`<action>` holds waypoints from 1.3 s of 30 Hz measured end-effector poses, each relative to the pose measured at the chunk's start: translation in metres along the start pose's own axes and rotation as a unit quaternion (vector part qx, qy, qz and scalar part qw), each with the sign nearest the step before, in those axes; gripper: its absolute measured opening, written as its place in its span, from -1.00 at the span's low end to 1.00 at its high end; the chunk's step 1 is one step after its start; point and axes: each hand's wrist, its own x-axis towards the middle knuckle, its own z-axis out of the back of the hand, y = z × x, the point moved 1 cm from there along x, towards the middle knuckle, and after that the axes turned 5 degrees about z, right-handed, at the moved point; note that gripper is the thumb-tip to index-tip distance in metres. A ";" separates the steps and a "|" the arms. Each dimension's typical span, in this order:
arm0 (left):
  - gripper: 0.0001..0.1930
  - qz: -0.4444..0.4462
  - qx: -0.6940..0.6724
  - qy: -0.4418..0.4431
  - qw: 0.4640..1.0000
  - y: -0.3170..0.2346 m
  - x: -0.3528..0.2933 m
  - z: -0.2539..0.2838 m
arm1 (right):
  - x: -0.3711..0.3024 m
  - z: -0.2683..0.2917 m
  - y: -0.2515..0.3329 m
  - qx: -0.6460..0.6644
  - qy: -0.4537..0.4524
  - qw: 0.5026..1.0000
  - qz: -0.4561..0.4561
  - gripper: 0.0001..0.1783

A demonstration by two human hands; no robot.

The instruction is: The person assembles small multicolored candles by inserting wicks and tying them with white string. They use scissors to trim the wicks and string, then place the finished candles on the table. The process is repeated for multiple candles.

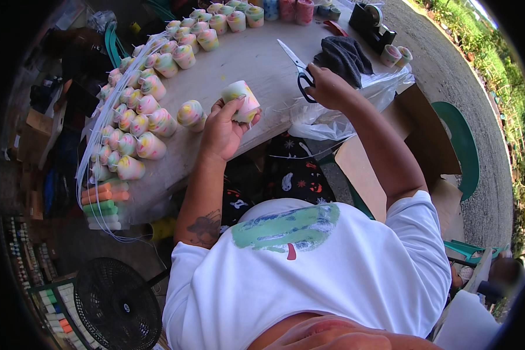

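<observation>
My left hand (223, 128) is closed around a white pillar candle (241, 98) with pink and yellow patches, tilted above the table's near edge. The fingers of my right hand (330, 87) are closed on the dark handles of a pair of scissors (297, 65), whose silver blades point away to the upper left. Just left of my left hand, a single pastel candle (191, 114) stands by itself. Many similar candles with white wicks crowd the left side, among them a pink and yellow candle (150, 146).
Long white wick strands (87, 149) lie over the candles at the left. Coloured sticks (105, 198) are stacked on the near left corner. Past my right hand are a dark cloth (344, 58), a black tape dispenser (371, 26) and clear plastic (326, 119). A fan (118, 303) stands low left.
</observation>
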 end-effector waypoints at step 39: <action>-0.58 -0.128 0.655 -0.072 0.742 -0.029 -0.088 0.030 | -0.084 -0.188 0.017 -0.191 0.203 0.951 0.133 -0.57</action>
